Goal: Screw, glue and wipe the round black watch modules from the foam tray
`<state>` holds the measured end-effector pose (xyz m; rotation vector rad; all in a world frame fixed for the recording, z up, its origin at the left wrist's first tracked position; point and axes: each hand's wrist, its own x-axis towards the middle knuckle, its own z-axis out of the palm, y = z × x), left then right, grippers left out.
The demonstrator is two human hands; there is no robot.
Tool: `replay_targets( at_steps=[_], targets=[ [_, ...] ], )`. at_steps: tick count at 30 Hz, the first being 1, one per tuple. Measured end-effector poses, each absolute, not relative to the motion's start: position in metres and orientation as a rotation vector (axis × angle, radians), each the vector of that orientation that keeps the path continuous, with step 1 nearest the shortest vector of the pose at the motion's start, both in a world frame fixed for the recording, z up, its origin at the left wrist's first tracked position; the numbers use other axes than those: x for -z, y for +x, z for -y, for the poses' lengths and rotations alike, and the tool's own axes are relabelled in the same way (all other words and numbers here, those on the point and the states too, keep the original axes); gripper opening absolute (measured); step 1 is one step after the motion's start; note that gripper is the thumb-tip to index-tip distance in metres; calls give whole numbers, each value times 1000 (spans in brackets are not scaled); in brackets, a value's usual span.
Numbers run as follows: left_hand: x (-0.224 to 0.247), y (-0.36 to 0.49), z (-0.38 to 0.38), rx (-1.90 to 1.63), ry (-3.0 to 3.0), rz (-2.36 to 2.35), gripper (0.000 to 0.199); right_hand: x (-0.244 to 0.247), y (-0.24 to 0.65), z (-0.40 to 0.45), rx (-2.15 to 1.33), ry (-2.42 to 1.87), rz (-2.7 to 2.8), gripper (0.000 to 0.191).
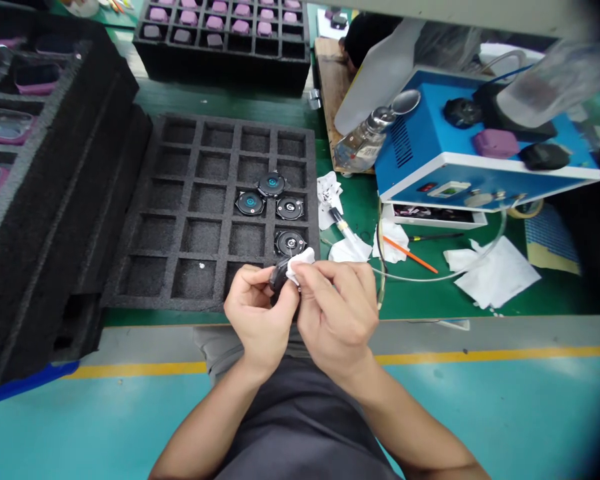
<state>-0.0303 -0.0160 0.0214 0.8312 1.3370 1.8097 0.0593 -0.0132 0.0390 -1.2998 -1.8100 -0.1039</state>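
Over the near edge of a black foam tray [173, 267], my left hand [260, 313] is closed on a round black watch case [279, 275], tilted up on its side. My right hand [337, 300] is closed on a small white wipe [301, 260], which touches the case's edge. The fingers hide much of the case. Just beyond my hands lies a round watch [290, 244] in a tray pocket. Behind it are another watch [290, 208] with a white mark on its face, and two watches with teal marks, one left [251, 203] and one farther back [271, 183].
Tall black foam boxes [80, 200] stand at left; another foam tray [225, 63] with purple pieces is behind. At right are a blue machine [485, 167], a metal-topped bottle [365, 137], crumpled wipes [350, 250], an orange stick [411, 255] and a clear tube [445, 277].
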Motion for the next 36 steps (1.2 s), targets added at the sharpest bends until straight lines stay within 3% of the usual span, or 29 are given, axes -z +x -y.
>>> replay_targets(
  at_steps=[3, 7, 11, 18, 24, 29, 36],
  targets=[
    [-18, -30, 17, -1902, 815, -1242, 23, -41, 67, 11, -79, -1334, 1779, 20],
    [-17, -35, 16, -1873, 737, -1181, 24, -37, 84, 2, -683, -1313, 1445, 11],
    [-16, -43, 15, -1701, 789, -1182, 31, -34, 97, -5, -1059, -1199, 1191, 22],
    [-20, -48, 15, -1617, 824, -1138, 23, -57, 98, -1, -622, -1253, 1558, 10],
    [-20, -45, 15, -1630, 877, -1151, 23, -70, 88, -9, -258, -1083, 2000, 15],
    [-17, -46, 16, -1673, 879, -1142, 24, -62, 87, -7, 0, -1129, 2061, 18],
    [-22, -43, 17, -1762, 850, -1111, 25, -50, 114, -1, -314, -1278, 1698, 11]
  ],
)
